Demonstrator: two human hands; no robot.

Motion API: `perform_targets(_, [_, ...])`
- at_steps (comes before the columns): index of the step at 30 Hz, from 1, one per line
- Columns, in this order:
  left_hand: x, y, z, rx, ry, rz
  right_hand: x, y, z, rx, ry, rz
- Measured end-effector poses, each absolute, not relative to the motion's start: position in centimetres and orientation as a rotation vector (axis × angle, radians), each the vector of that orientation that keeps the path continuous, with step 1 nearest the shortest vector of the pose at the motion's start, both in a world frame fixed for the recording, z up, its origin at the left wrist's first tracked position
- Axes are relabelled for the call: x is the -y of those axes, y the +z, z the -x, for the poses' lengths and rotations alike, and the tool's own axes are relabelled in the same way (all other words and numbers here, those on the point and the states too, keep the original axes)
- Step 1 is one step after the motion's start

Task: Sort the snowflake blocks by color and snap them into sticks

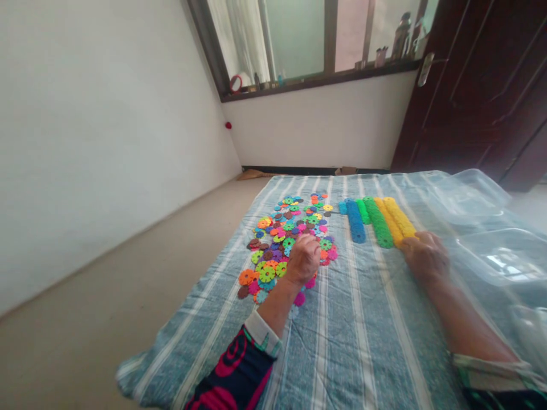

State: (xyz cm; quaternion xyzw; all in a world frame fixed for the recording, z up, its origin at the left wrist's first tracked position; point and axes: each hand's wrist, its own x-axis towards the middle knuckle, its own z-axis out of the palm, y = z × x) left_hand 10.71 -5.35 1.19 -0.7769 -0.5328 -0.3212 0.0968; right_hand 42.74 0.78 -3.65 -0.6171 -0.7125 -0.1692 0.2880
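Observation:
A loose pile of multicoloured plastic snowflake discs (267, 273) with notched rims spreads over the cloth-covered table. My left hand (304, 259) is over the right part of this pile, fingers curled down; what is in them is hidden. To the right, discs of one colour lie overlapped in long rows: a blue row (355, 221), a green row (378, 223) and yellow rows (393, 219). A short bright green row (363, 210) lies between blue and green. At the near end of the yellow rows, my right hand (426, 257) is closed on a yellow snowflake disc, its fingertips partly hidden.
Two clear plastic containers (470, 196) stand on the table's right side, with another clear plastic item (530, 330) near the right edge. A striped cloth (342, 341) covers the table. Beyond are a white wall, a window ledge (320, 82) with small items, and a dark door (474, 85).

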Motion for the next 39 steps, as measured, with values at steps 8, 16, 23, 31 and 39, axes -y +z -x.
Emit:
perform_targets(8, [4.4, 2.6, -5.4, 1.921, -0.761, 2.158, -0.7, -3.3, -42.0, 1.845, -0.533, 1.535])
perform_targets(16, [4.9, 2.5, -3.9, 2.197, -0.384, 2.079, -0.4, -2.6, -41.3, 1.814, -0.674, 1.395])
perform_targets(23, [5.0, 2.9, -1.8, 2.349, -0.343, 1.874, -0.2, -2.4, -41.1, 1.803, -0.705, 1.335])
perform_targets(31, [5.1, 3.2, -4.2, 2.148, -0.393, 2.054, 0.6, -1.5, -39.6, 1.881, -0.687, 1.222])
perform_targets(39, [5.9, 4.4, -4.0, 2.183, -0.193, 2.360, 1.1, -1.4, -38.3, 1.957, -0.586, 1.149])
